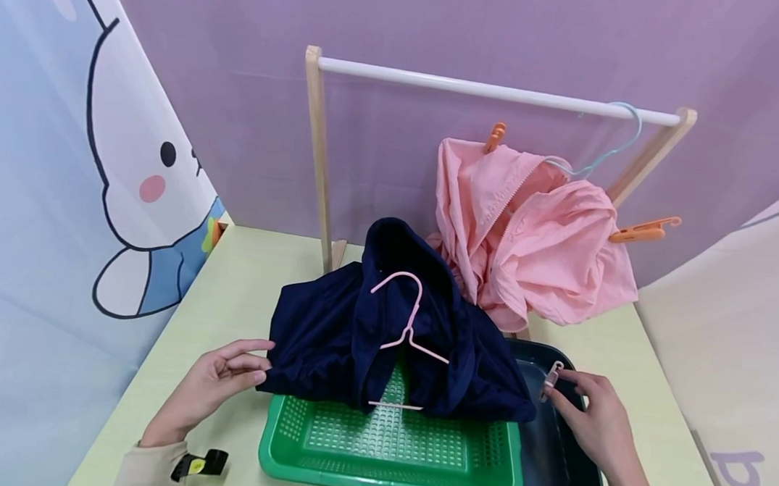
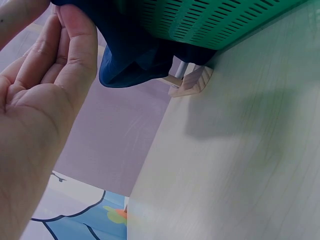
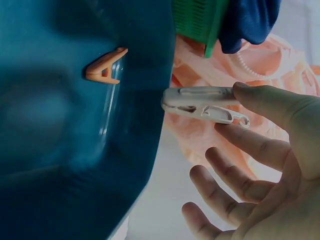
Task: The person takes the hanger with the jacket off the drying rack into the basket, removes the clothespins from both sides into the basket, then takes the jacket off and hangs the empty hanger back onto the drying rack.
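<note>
A navy hooded jacket [image 1: 320, 327] lies spread over the green basket [image 1: 392, 482], with a pink hanger [image 1: 409, 331] inside its open front. At the jacket's left end, my left hand [image 1: 210, 380] pinches the edge of the dark cloth [image 2: 127, 62] between thumb and fingers. My right hand [image 1: 593, 419] holds a white clothespin [image 3: 200, 97] by its handle end, between thumb and index finger, above the dark blue basin [image 1: 544, 438]. The other right fingers are spread and loosely bent. An orange clothespin [image 3: 105, 67] lies in the basin.
Behind stands a wooden rack with a white rail [image 1: 468, 83]. A pink jacket [image 1: 527, 227] hangs from it on a light blue hanger [image 1: 618, 148], with orange clothespins [image 1: 644, 231] at its shoulders. A black strap [image 1: 200, 465] is at my left wrist.
</note>
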Motion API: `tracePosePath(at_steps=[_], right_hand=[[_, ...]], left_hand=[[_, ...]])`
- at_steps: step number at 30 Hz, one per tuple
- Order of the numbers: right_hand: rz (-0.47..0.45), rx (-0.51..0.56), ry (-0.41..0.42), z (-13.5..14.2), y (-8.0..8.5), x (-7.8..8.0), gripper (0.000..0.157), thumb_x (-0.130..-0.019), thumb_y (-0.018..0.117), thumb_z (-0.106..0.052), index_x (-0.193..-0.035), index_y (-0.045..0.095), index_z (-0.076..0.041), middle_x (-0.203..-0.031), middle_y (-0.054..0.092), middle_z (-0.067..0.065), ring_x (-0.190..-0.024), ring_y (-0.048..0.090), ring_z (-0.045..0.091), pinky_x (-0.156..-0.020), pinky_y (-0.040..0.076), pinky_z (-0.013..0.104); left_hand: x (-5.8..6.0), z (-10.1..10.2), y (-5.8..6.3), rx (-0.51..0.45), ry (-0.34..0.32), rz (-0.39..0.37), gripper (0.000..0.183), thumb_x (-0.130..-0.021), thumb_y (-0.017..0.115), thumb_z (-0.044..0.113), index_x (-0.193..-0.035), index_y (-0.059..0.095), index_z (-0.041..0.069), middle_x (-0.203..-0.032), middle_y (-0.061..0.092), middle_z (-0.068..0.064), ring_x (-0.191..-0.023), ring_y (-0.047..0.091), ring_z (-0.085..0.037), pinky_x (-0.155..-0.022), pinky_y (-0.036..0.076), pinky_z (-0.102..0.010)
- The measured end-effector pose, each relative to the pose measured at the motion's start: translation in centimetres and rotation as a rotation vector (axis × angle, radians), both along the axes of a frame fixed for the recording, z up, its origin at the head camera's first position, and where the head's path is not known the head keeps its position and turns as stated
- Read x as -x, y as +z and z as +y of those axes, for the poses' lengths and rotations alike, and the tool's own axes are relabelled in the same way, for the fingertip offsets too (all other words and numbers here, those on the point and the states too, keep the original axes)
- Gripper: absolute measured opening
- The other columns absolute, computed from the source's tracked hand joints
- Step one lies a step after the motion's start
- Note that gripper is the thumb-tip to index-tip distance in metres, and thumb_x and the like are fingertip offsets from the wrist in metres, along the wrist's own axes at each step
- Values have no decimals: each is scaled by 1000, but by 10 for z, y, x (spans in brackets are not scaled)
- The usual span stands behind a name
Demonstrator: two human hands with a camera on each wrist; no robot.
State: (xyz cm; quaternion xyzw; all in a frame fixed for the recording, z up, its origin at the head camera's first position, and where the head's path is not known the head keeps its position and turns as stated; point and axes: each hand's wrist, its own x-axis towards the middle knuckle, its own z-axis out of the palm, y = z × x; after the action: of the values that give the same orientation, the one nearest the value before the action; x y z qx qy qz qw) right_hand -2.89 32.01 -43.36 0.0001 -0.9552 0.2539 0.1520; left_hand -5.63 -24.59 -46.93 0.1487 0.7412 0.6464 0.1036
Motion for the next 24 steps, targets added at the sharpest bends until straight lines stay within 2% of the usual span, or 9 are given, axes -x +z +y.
tracePosePath(at_steps=[5,11,15,24], right_hand=[[-28,-11,-5,3,-2,0,35,-81,83,-11,-110,72,4,-102,61,25,-86,58,36,-65,45,46],[-18,-16,-14,4,-2,2,34,-82,82,-10,-111,71,5,-105,61,29,-88,62,43,-71,47,57],[-12,-16,-13,4,-2,1,34,-82,82,-10,-110,71,5,-105,61,29,-88,62,44,-73,47,59],[-5,-18,-29,3,0,-2,33,-84,79,-11,-111,69,4,-107,60,29,-89,63,44,-70,48,52]], left_hand=[[0,0,1,-1,2,-8,42,-98,64,2,-138,53,-3,-108,73,-12,-101,68,-17,-82,56,-27],[1,1,1,-3,2,-9,42,-98,64,2,-138,53,-3,-108,73,-11,-101,68,-17,-82,56,-26],[1,1,2,4,6,-11,42,-98,64,3,-138,53,-3,-108,73,-11,-101,68,-17,-82,55,-26],[0,1,1,13,17,-11,41,-98,65,4,-137,54,-2,-108,73,-11,-101,68,-16,-82,55,-26]])
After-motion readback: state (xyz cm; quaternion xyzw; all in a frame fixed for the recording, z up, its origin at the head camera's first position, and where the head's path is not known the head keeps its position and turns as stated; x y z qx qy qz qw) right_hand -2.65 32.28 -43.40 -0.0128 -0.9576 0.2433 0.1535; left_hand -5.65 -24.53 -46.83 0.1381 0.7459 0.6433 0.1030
